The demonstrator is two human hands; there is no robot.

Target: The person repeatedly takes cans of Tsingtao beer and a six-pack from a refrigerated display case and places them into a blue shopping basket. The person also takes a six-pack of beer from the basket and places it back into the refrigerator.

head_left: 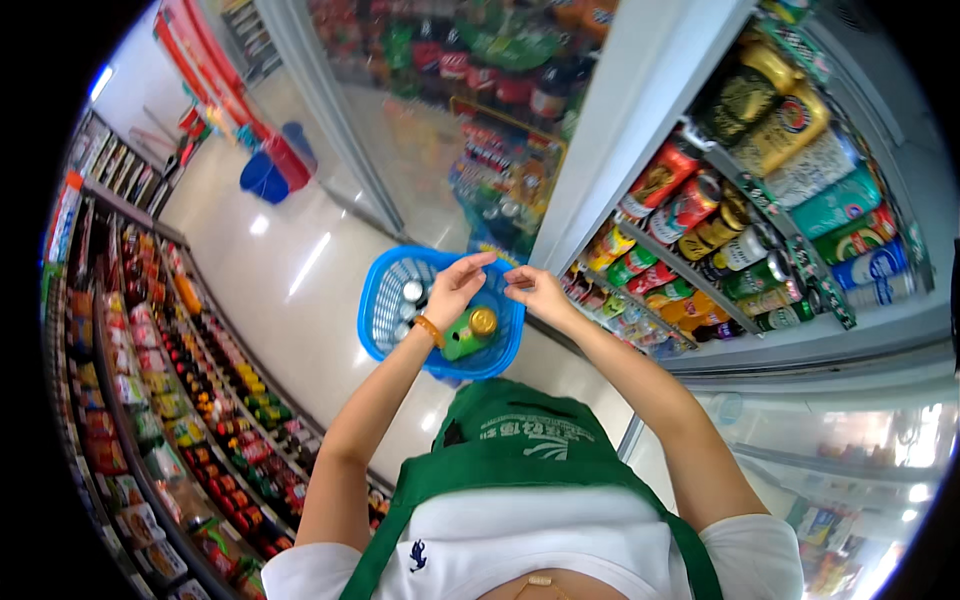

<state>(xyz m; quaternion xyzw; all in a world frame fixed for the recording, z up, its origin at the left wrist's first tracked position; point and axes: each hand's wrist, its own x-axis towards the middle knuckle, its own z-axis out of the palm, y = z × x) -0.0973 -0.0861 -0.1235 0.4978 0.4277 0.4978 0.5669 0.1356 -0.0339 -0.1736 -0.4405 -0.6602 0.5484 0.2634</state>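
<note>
Green apron [520,440]: over your white shirt [480,525].
Left hand [455,287]: above the blue basket [365,310], your fingers loosely spread.
Right hand [541,294]: over its right rim, your fingers half bent, thumb apart.
Blue basket: below your hands, holding a gold-topped can [482,321] and silver-topped cans [412,291].
Drink cans [838,212]: in rows at your right.
Blue bucket [263,178]: on the floor, far left.

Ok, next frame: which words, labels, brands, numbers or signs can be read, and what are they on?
Wording is located here, not copied out:
Green apron: pale lettering by a white fan-shaped mark, partly blurred.
White shirt: small dark emblem, no words seen.
Cooler cans: coloured labels with print, some large, much blurred.
Green item in the blue basket: no print readable.
Packets on the left shelves: too small to read.
</note>
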